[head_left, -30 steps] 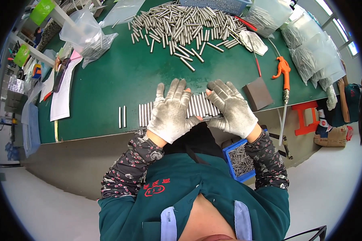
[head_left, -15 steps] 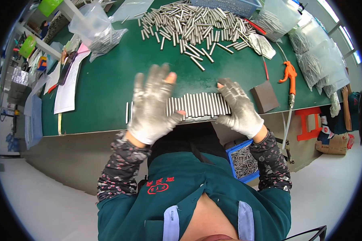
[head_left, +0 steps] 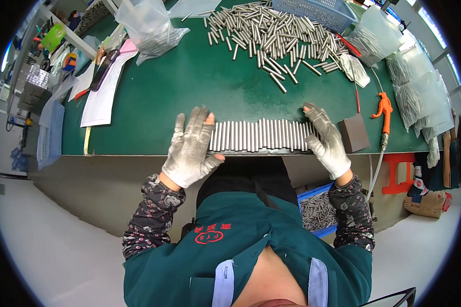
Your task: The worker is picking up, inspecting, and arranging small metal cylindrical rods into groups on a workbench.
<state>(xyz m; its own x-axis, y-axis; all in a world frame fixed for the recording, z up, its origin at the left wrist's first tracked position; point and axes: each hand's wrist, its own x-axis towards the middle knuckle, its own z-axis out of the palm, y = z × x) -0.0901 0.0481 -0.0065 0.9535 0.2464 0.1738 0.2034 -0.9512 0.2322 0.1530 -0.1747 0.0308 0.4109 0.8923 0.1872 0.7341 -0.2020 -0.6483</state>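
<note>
A row of steel pins (head_left: pixel 261 135) lies side by side along the near edge of the green table (head_left: pixel 153 97). At the row's left end rests my left hand (head_left: pixel 190 146), in a grey-white work glove with bare fingertips, its fingers stretched out and covering the last pins. My right hand (head_left: pixel 328 140), gloved the same way, lies at the right end with thumb and fingers apart. Neither hand grips anything; the row sits between them. Farther back is a big loose heap of similar pins (head_left: pixel 276 36).
A dark block (head_left: pixel 354 134) and an orange air gun (head_left: pixel 383 107) lie right of my right hand. Bags of pins (head_left: pixel 425 97) line the right side. Papers (head_left: pixel 103 97) lie at left. A blue basket (head_left: pixel 317 14) stands behind the heap; a blue crate (head_left: pixel 325 231) sits below the table.
My left hand has come down from over the row to its left end. My right hand stays by the right end. The whole view has shifted a little.
</note>
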